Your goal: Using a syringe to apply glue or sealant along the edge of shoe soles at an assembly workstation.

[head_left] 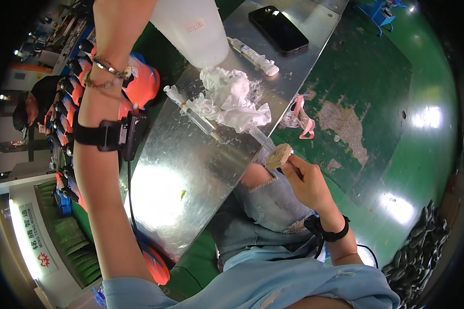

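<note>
Rough lump (279, 156), glossy metal tabletop (203, 162)

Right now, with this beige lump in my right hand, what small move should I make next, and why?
I'd probably ease your right hand in over the metal table. The beige lump it holds shows just past the table's edge, near your bare knee, so a slip could miss the tabletop.

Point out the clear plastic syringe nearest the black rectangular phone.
The upper syringe, beside the phone; another lies farther off, left of crumpled white cloth.
</note>
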Available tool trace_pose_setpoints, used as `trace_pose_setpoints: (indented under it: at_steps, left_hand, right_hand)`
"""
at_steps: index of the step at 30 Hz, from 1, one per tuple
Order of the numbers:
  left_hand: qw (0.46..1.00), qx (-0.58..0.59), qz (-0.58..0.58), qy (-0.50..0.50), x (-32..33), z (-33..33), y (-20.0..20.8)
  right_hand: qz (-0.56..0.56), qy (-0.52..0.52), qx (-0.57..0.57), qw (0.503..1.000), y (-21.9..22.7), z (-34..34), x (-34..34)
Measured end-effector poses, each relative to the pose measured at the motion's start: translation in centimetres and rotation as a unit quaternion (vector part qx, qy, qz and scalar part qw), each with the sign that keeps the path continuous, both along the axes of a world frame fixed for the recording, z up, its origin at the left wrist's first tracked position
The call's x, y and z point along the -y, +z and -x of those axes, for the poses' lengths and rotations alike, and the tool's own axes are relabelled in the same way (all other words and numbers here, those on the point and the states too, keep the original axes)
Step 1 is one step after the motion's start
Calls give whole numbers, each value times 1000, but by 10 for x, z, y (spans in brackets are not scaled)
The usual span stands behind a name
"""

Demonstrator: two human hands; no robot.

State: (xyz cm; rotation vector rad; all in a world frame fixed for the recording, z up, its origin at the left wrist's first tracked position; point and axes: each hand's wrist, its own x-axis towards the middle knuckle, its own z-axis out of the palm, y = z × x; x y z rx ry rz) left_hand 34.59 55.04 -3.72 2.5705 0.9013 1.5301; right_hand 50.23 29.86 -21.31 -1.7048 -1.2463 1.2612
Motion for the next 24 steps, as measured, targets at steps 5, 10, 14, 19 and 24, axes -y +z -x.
trace_pose_setpoints:
  at_steps: [5, 10, 14, 19, 24]
  left_hand:
    - [955, 62, 266, -113, -24, 45, 20]
    - [981, -100, -88, 141, 41, 9, -17]
    - [937, -301, 141, -104, 84, 18, -73]
    - [895, -353, 176, -209, 82, 28, -114]
    - [896, -376, 101, -214, 82, 32, -107]
  right_hand:
    - [-15, 22, -26, 999, 6, 7, -5]
    - [-14, 0, -13, 1000, 0, -7, -8]
    - [-63, -1, -20, 998, -5, -4, -11]
    - [-48, -4, -31, 998, 0, -1, -10]
    - [-67, -2, -47, 997, -5, 1, -4]
